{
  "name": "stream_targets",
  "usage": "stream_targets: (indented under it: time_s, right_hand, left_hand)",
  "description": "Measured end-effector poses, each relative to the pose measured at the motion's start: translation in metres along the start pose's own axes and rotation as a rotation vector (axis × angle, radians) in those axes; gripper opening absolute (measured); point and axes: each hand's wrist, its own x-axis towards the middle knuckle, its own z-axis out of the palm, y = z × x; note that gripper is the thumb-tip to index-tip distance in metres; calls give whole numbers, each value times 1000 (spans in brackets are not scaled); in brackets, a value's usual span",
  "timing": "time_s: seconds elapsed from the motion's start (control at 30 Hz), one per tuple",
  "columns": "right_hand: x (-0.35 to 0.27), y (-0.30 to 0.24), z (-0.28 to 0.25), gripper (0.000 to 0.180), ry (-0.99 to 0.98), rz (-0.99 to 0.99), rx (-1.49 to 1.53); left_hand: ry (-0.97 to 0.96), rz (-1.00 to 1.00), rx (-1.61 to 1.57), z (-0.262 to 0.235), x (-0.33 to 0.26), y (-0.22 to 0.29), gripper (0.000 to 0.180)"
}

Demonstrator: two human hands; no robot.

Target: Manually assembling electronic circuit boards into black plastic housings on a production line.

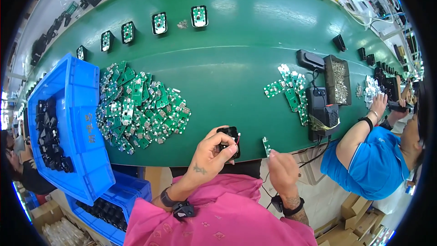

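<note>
One hand, the left [212, 151], is holding a small black case [233, 142] at the near edge of the green table [227, 91], its fingers curling behind and around the case's left side while thumb and index finger are closing together over the open face. A thin red wire [238, 139] is standing out beside the thumb tip; whether the fingers are gripping it cannot be told. Apart from it on the other side, the right hand [283, 171] is pinching a small circuit board [266, 146] by its lower end between thumb and fingers. The board is pointing up and away from the fingertips, to the right of the case and not touching it.

The case is looking boxy, dark and rounded at its corners, with its inside partly hidden by the left hand. The board is showing as a narrow green strip with pale, whitish parts along it, too small for finer detail.

Beyond the left hand, a broad heap of green boards [145, 109] is lying beside a blue bin [86, 123]. Ahead of the right hand, a smaller cluster of boards [298, 94] is resting near a black charger-like device [321, 107].
</note>
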Motion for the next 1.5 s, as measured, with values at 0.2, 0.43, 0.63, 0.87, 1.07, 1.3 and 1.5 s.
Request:
stream_targets:
  time_s: [0.2,0.43,0.63,0.87,1.07,1.3,1.5]
  right_hand:
    - [24,-29,2,13,205,713,572]
    - [42,-43,15,15,135,720,908]
    - [46,-37,13,16,62,517,809]
    - [47,-34,15,31,-34,296,574]
    - [46,-33,17,35,-60,231,602]
    - [55,-32,14,32,-21,172,520]
    - [62,-53,3,14,-15,503,640]
  left_hand:
    - [-147,-56,118,7,-3,9,15]
    - [-211,-160,122,7,-2,11,14]
    - [-170,-260,36,2,-3,12,15]
    - [-157,-117,-139,8,-10,13,46]
    - [-165,-91,-119,4,-9,12,57]
    - [-169,-137,-64,2,-9,21,56]
    - [-103,15,114,12,-12,18,53]
